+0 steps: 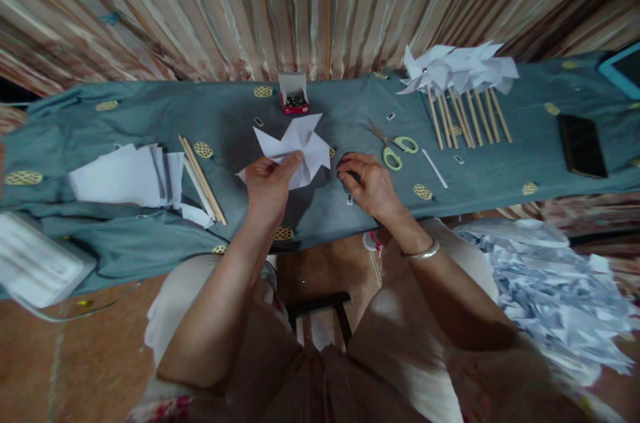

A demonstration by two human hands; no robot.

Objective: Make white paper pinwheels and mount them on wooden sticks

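My left hand [271, 184] grips a white paper pinwheel [313, 151] above the cloth, its thumb pressed on the centre of the folded blades. Just to the right, my right hand [367, 181] is closed in a pinch. Something small and dark seems to lie at its fingertips, too small to name. Behind the pinwheel stands a small red and white box [295, 109], its lid up, with dark metallic pins or tacks inside. Scissors [395, 146] with light green handles lie beyond my right hand, blades apart.
Finished pinwheels on sticks [463, 69] lie at the back right, near a dark phone [583, 146]. Paper sheets [117, 176] and wooden sticks [203, 179] are at left, by a white device [43, 259]. Paper scraps [555, 296] are heaped at lower right.
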